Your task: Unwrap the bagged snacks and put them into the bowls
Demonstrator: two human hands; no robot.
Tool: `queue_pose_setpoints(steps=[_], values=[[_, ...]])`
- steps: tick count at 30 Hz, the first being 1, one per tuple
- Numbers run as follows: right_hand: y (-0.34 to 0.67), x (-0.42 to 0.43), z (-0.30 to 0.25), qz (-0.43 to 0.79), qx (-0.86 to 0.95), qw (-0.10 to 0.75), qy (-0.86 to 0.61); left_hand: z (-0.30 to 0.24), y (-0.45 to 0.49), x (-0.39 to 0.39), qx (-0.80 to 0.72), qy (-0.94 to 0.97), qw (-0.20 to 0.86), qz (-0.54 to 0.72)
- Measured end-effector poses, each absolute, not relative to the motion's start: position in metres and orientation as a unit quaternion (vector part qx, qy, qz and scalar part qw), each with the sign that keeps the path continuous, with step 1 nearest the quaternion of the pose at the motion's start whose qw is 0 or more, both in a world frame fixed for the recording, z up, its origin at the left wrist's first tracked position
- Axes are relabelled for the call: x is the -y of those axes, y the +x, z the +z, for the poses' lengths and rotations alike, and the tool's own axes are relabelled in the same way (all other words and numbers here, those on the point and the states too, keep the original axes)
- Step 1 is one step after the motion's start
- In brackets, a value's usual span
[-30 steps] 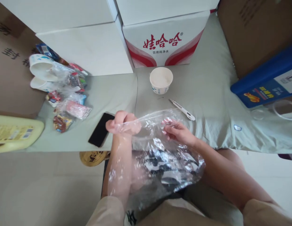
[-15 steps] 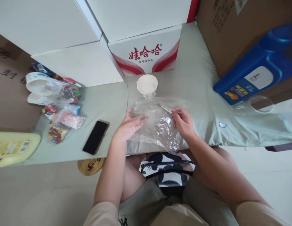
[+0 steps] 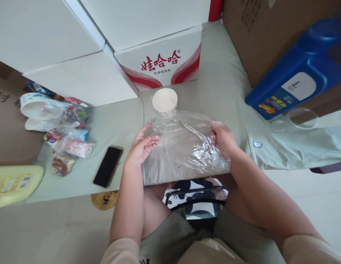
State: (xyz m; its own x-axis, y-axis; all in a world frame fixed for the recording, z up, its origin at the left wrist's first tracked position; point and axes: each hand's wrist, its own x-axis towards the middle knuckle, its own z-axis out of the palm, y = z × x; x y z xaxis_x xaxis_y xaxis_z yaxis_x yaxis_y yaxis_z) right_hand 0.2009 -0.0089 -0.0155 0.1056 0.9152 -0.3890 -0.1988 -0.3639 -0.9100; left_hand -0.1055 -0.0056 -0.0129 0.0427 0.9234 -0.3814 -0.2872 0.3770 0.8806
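Observation:
A clear, crinkled plastic bag [image 3: 173, 154] is spread over the pale green cloth in front of me. My right hand [image 3: 224, 139] has its fingers curled around the bag's right edge. A slim, whitish pen-like tool [image 3: 192, 130] lies slanted on or under the film, its lower end close to those fingers; which side of the film it is on, I cannot tell. At the left edge of the bag is my left hand [image 3: 141, 146], fingers bent but apart. Just beyond the bag stands a white paper cup [image 3: 165, 102], upright.
A black phone [image 3: 108, 167] lies to the left, beyond it several wrapped snacks [image 3: 73, 146] and tipped paper cups [image 3: 35, 106]. A blue bottle [image 3: 294, 77] leans at the right near a clear round lid [image 3: 304, 118]. White cartons [image 3: 162, 64] line the back.
My right hand has let go of the pen-like tool and moved right onto the bag's edge. My left hand has drawn back left from over the film. The view has shifted slightly.

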Motion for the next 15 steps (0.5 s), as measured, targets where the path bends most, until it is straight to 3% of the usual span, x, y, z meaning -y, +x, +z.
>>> queue_pose_setpoints(steps=[3, 9, 15], values=[[0.198, 0.009, -0.019, 0.575, 0.263, 0.509, -0.583, -0.010, -0.099, 0.007, -0.524, 0.302, 0.641, 0.473], [0.199, 0.012, -0.019, 0.511, 0.313, 0.570, -0.562, -0.012, -0.091, 0.004, -0.554, 0.295, 0.520, 0.579], [0.197, 0.013, -0.022, 0.506, 0.387, 0.545, -0.545, -0.016, -0.093, 0.003, -0.569, 0.345, 0.506, 0.548]])
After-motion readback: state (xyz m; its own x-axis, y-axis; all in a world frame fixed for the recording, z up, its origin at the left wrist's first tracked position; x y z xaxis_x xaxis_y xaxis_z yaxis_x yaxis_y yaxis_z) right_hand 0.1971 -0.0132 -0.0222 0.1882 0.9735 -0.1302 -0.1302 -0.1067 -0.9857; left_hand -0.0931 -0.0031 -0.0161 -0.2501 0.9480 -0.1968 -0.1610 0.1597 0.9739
